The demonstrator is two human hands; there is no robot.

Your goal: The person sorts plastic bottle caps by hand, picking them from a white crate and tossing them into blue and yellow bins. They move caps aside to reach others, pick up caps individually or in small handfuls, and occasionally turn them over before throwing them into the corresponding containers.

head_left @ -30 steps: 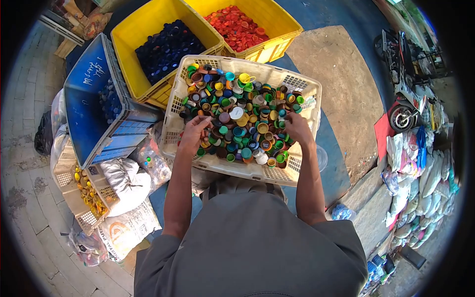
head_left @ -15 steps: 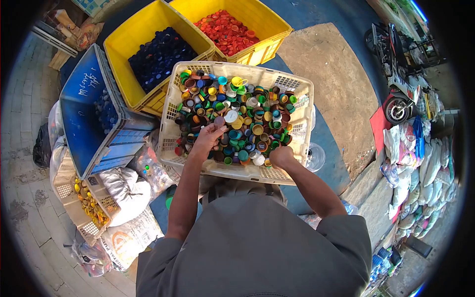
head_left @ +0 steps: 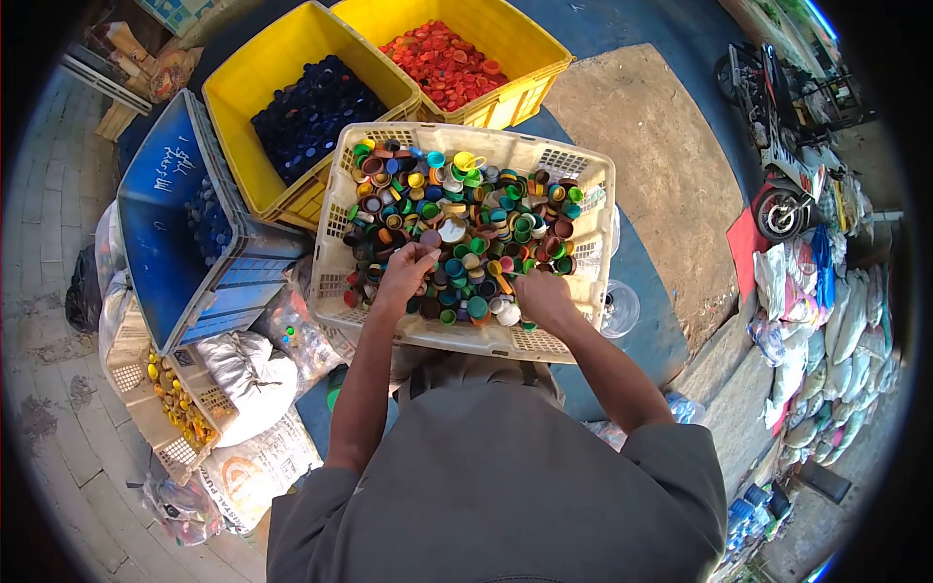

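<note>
A cream plastic crate (head_left: 466, 342) sits in front of me, holding a deep layer of mixed bottle caps (head_left: 457, 282) in green, brown, blue, yellow and white. Over its left part, my left hand (head_left: 406, 274) is closed in a pinch on a mauve bottle cap (head_left: 430, 238) at the fingertips. My right hand (head_left: 546, 297) is at the crate's front right, fingers curled together among the caps. Something green shows by its fingertips; what they hold is too small to make out. A white cap (head_left: 452, 230) lies in the pile ahead of my left hand.
Behind the crate, one yellow bin (head_left: 233, 97) holds dark blue caps and another yellow bin (head_left: 530, 58) holds red ones. A blue bin (head_left: 155, 233) stands at left, above a crate of yellow caps (head_left: 180, 398) and sacks (head_left: 258, 466). A motorcycle (head_left: 782, 194) is parked right.
My right hand has shifted slightly up and left into the caps, and some caps around it have moved. My left hand stays nearly in place with the mauve cap.
</note>
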